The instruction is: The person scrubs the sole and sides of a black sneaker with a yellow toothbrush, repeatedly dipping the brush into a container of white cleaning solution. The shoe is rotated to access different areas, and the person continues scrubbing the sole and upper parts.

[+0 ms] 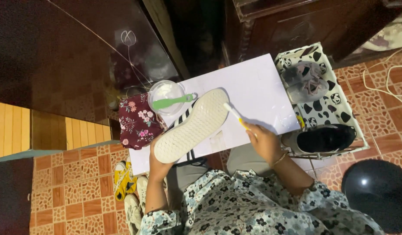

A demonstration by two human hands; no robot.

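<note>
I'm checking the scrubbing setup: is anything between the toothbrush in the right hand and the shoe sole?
Nothing visible. The right hand holds the toothbrush, its head at the upturned sole, held by the left hand.

1. The shoe (193, 126) shows an off-white sole with a fine dotted tread; its upper has black and white stripes.
2. The toothbrush (235, 114) is white with a yellow grip.
3. The board (257, 87) is plain white.
4. The cloth (138, 122) is maroon with pink and white flowers.
5. The bowl (166, 96) is clear with white contents, and the green brush (172, 102) lies across it.
6. The basket (335, 104) is white with black cow patches; inside sit a grey shoe (306, 80) and a black shoe (325, 138).
7. The floor tiles (70, 187) are orange-red with a cream pebble pattern.
8. The person's top (253, 209) is pale blue-grey with dark flowers.
9. The small shoes (125, 180) on the floor are yellow and cream.
</note>
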